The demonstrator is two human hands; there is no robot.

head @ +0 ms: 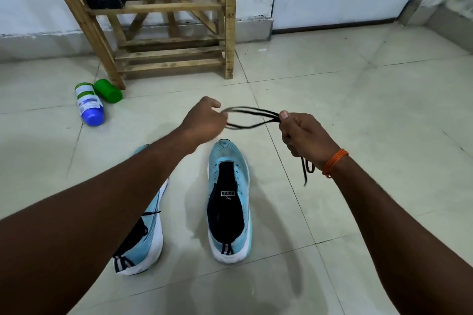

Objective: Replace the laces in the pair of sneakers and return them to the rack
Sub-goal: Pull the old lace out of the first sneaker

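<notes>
A person's left hand (204, 120) and right hand (304, 135) each grip a looped black shoelace (252, 116) stretched between them, above two light blue sneakers (229, 199) on the tiled floor (358, 110) near a wooden rack (174, 28).

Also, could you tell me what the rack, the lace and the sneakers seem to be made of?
Rack: pale bare wood, matte, with visible grain. Lace: thin dark cord, probably woven textile, as it hangs in limp loops. Sneakers: light-blue uppers look like matte ribbed knit or mesh; the white soles look like foam or rubber, hard to tell which.
</notes>
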